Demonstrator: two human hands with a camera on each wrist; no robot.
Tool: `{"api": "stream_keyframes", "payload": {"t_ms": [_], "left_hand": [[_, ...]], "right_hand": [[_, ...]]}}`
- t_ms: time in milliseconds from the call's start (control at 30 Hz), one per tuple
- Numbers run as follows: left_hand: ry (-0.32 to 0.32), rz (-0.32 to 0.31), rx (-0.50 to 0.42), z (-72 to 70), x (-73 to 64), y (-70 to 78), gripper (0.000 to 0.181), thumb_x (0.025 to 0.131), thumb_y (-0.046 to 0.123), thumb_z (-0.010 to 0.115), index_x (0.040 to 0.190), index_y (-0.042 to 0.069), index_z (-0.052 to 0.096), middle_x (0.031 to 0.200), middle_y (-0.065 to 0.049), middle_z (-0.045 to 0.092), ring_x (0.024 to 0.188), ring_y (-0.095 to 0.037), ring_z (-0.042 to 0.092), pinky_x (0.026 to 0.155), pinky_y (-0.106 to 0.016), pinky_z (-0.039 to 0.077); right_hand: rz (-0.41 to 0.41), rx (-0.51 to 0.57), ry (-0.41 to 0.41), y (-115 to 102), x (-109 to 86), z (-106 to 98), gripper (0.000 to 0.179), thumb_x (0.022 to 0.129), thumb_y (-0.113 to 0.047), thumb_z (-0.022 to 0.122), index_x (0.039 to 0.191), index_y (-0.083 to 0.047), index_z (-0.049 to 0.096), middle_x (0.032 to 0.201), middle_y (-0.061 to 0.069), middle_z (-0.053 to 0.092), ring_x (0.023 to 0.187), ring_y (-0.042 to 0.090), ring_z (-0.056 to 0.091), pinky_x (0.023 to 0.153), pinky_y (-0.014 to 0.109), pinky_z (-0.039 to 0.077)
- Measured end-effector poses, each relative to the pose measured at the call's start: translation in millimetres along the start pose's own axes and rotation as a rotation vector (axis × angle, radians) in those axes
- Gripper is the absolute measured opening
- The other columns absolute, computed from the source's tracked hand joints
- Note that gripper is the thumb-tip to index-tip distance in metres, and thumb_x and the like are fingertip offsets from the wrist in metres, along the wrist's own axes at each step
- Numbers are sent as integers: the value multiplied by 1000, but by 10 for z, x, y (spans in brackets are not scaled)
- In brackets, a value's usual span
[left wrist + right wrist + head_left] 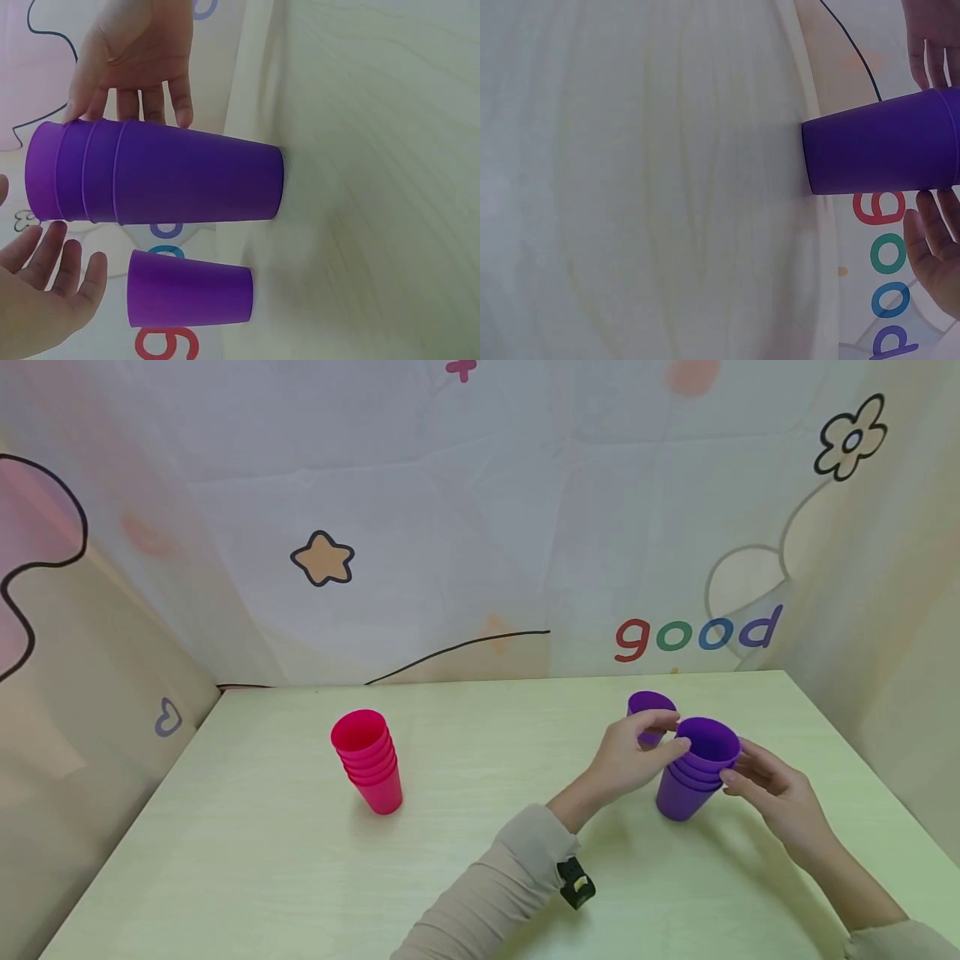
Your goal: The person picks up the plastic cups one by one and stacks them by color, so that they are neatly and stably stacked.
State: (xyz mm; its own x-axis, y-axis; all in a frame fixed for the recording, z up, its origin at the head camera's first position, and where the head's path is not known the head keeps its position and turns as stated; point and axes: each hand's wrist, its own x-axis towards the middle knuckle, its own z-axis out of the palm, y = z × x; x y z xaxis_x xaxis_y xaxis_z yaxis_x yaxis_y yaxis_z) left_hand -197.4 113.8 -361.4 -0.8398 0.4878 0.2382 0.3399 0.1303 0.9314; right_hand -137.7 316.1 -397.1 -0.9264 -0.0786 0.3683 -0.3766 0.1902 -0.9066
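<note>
A stack of several purple cups [684, 797] stands at the right, its mouth up. My right hand [780, 797] holds it from the right, thumb near the rims and fingers round behind. At the left of the top rim is my left hand [637, 756], thumb tip right at the rim and fingers loosely bent. In the left wrist view, the left hand's fingertips [56, 229] meet the edge of the top cup. Just behind the left hand is a single purple cup [651, 702], partly hidden by its fingers. The right wrist view shows the stack's lower part between both hands.
A stack of red-pink cups [381, 793] stands upright on the left half of the pale table [262, 877]. A printed cloth [450, 543] hangs behind and along both sides. The left sleeve [495, 881] carries a small black device [576, 883].
</note>
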Motion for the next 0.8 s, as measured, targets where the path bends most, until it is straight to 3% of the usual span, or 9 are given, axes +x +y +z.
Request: {"api": "stream_keyframes", "payload": {"t_ms": [133, 300, 433, 600, 800], "left_hand": [[36, 9, -8, -31, 20, -55, 32, 89, 21, 60, 118, 7, 58, 104, 1, 61, 92, -3, 55, 78, -15, 45], [129, -17, 14, -92, 86, -124, 31, 85, 15, 65, 114, 6, 59, 97, 2, 61, 89, -3, 55, 76, -16, 44], [184, -44, 83, -112, 165, -207, 39, 79, 12, 71, 115, 7, 58, 99, -2, 61, 92, -11, 56, 75, -17, 44], [190, -93, 217, -142, 273, -321, 54, 76, 16, 74, 123, 9, 51, 110, -7, 56, 100, -18, 53, 78, -19, 44], [166, -174, 240, -183, 410, -419, 64, 74, 22, 76, 130, 12, 46, 117, -7, 51, 106, -21, 50, 81, -24, 44]], "right_hand": [[7, -9, 3, 15, -7, 0, 46, 89, 7, 49, 124, -24, 53, 101, -14, 62, 84, 0, 60, 68, 14, 49], [8, 18, 4, 25, -7, 1, 47, 89, 8, 49, 123, -23, 54, 100, -13, 62, 83, 1, 61, 68, 15, 49], [-1, 44, 6, 25, -15, -13, 48, 88, 9, 49, 122, -23, 54, 100, -12, 63, 83, 1, 61, 68, 14, 49], [2, 42, 8, 22, -19, -15, 48, 88, 9, 49, 121, -24, 55, 100, -12, 63, 84, 1, 61, 69, 14, 49], [-4, -24, 15, 9, -5, -15, 48, 87, 9, 50, 123, -23, 54, 100, -14, 63, 84, 0, 60, 69, 14, 49]]}}
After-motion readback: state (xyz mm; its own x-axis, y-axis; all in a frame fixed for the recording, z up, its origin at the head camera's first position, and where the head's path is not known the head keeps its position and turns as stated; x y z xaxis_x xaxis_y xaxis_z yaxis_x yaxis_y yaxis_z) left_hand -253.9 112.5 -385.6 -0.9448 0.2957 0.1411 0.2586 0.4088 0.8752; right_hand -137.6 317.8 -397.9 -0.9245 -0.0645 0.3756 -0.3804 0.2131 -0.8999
